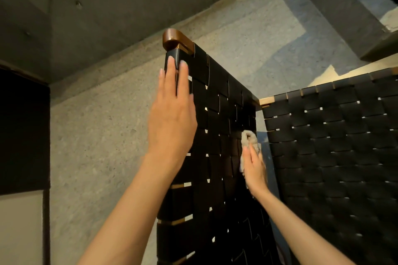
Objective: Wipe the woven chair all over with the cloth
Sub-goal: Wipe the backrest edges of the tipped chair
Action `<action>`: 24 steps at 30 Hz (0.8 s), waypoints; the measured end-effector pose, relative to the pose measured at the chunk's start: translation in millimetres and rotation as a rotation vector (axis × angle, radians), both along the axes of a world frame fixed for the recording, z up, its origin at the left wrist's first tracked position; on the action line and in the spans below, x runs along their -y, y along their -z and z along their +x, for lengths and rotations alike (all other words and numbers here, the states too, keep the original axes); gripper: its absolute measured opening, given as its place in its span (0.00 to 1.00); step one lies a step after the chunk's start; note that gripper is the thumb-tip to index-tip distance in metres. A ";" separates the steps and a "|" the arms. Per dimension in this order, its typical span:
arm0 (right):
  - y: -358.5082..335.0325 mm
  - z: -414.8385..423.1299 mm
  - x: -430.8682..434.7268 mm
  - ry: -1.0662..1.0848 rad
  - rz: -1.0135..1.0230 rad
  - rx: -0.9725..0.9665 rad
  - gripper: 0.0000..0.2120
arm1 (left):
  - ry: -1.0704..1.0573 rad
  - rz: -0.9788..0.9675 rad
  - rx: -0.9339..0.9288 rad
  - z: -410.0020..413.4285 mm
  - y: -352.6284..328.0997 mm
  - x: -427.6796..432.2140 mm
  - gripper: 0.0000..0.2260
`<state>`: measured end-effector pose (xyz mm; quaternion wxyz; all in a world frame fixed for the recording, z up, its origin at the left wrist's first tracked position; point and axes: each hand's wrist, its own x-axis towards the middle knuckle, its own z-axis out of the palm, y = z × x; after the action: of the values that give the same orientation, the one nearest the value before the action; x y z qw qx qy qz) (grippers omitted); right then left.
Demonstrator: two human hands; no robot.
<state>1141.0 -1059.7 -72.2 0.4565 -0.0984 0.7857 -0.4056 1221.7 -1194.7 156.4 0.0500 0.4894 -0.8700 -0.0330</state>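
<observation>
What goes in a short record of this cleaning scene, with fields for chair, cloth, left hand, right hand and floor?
chair: black woven straps on a brown wooden frame
cloth: pale, fluffy, bunched
left hand: flat, fingers straight, against the chair near its top corner
right hand: holds the cloth against the weave
floor: grey, speckled
</observation>
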 end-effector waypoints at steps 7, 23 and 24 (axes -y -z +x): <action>3.6 -38.8 68.6 0.056 0.005 -0.003 0.29 | 0.104 -0.076 0.478 1.2 1.9 -11.2 0.28; 35.5 -74.2 107.8 -0.046 0.084 -0.175 0.26 | 0.062 -0.092 0.340 0.4 4.3 -11.4 0.28; 34.0 -68.9 98.6 -0.070 0.091 -0.175 0.26 | 0.062 -0.093 0.333 -0.1 4.1 -11.6 0.27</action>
<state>1072.1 -1158.3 -106.2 0.4038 -0.1400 0.8364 -0.3432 1221.6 -1183.1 152.4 -0.0734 0.4581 -0.8816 0.0874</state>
